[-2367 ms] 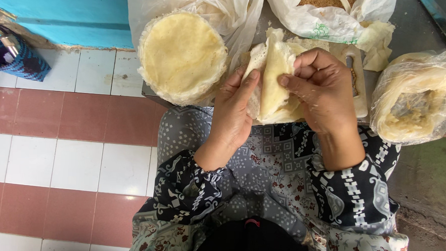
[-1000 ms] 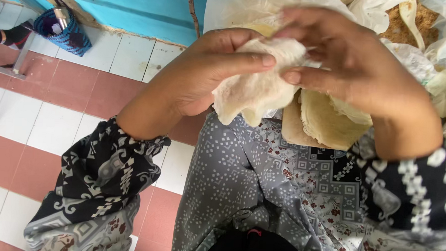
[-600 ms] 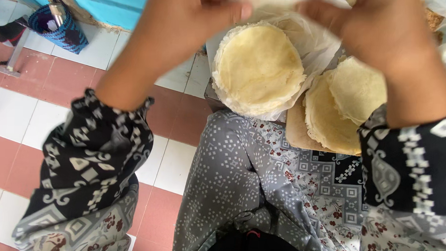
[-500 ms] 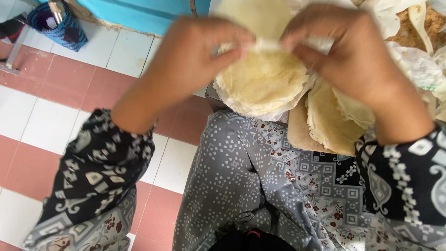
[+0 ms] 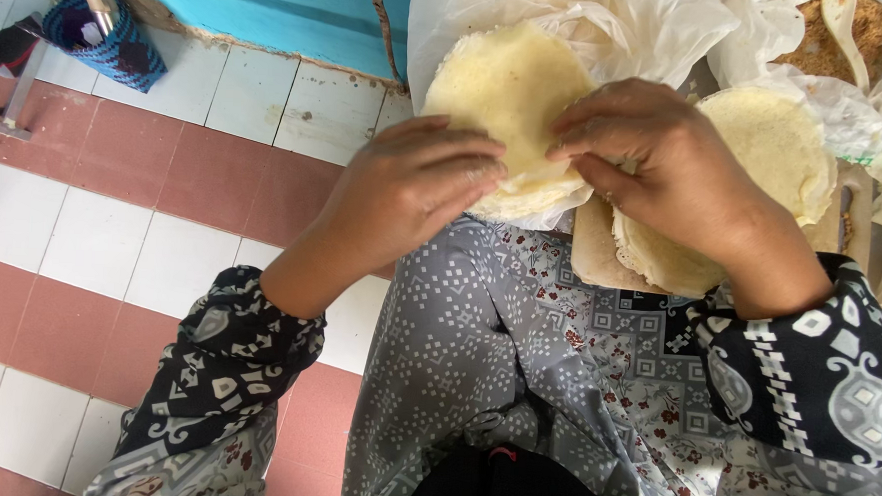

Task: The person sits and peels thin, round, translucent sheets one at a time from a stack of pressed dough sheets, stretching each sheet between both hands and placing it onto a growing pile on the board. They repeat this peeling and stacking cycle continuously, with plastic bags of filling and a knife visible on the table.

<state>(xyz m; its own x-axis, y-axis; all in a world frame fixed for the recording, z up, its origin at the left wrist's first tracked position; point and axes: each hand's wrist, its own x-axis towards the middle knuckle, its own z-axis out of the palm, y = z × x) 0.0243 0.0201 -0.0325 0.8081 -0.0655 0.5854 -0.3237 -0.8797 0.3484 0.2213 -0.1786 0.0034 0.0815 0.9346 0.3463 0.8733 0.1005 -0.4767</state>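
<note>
1. My left hand [image 5: 414, 182] sits at about 9 o'clock of the round stack of thin pale wrappers [image 5: 512, 97]. Its fingertips are pressed together on the stack's near edge, and I judge they are pinching the top sheet.
2. My right hand [image 5: 663, 168] comes in from 3 o'clock. Thumb and fingers are closed on that same edge, just beside the left fingertips. How many sheets lie between them I cannot tell.
3. The stack lies on a crumpled white plastic bag [image 5: 570, 25] at 12 o'clock of my lap, partly over the patterned grey cloth [image 5: 478, 319] on my knees.
4. Risk 1: the sheets look very thin and soft. If my 2 hands pull apart too fast, I think the top 1 could tear at the rim.
5. Risk 2: 2 sheets could lift as 1, since the edges look stuck together.
6. Risk 3: the stack hangs a little over the bag's near edge, so a tug toward 6 o'clock could drag it off onto my lap or the tiled floor [image 5: 114, 234].
7. A 2nd pile of wrappers [image 5: 773, 143] rests at 3 o'clock on a wooden board [image 5: 591, 255], partly under my right wrist.
8. Another plastic bag [image 5: 817, 46] at 1 o'clock holds a brown crumbly filling and a pale spoon.
9. A blue woven basket [image 5: 108, 35] at 10 o'clock holds some tools, too small to identify.
</note>
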